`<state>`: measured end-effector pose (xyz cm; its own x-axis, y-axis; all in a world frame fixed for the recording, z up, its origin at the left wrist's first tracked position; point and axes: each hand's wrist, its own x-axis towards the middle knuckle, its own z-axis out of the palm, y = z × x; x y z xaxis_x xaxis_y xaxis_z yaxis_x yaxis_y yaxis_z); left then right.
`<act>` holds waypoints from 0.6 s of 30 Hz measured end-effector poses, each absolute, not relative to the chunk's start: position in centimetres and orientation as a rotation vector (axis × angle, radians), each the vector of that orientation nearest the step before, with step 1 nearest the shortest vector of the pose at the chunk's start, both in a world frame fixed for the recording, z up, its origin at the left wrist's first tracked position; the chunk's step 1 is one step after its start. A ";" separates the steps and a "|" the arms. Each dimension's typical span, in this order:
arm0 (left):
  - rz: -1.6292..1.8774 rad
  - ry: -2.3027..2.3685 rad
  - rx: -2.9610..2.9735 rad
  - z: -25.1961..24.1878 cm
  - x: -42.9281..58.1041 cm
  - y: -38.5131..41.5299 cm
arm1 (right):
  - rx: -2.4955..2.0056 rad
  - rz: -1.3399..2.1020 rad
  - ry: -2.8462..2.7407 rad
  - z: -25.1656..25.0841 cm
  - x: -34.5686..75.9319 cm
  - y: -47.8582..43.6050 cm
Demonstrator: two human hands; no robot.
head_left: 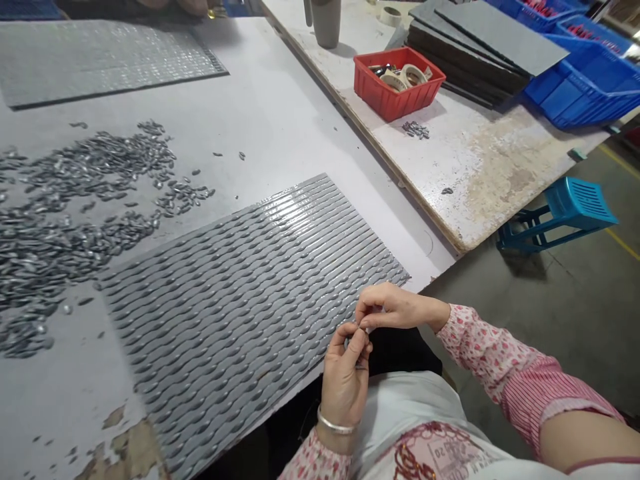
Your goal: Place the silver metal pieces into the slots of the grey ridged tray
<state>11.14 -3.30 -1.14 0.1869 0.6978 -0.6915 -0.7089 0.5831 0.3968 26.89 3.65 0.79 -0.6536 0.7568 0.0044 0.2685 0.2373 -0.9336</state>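
A grey ridged panel (240, 300) lies at a slant on the white table, with rows of small dark oval pieces between its ridges; the far right part shows bare ridges. Over its near right edge, my left hand (347, 367) is closed around small grey pieces, partly hidden by the fingers. My right hand (395, 308) meets it at the fingertips in a pinch; what is between those fingertips is too small to make out. Loose grey oval pieces (90, 200) are heaped on the table left of the panel.
Another grey panel (110, 60) lies at the far left, near a person's hands. On the right table (460, 167) stand a red bin (395, 93) with tape rolls, a grey cup (326, 23), stacked dark sheets (480, 47) and blue bins (590, 87). A blue stool (575, 207) is beyond.
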 end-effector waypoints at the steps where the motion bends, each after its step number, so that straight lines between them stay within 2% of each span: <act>1: 0.997 0.963 -0.028 -0.9 11.1 -3.2 | -0.950 1.346 -2.072 0.8 27.1 4.0; 9: 0.862 1.007 -0.157 -0.2 11.0 -3.4 | -1.559 0.647 -2.228 -1.8 31.2 8.7; 18: 0.851 0.952 -0.187 -0.3 11.2 -3.4 | -1.573 0.638 -2.271 -2.7 31.4 9.9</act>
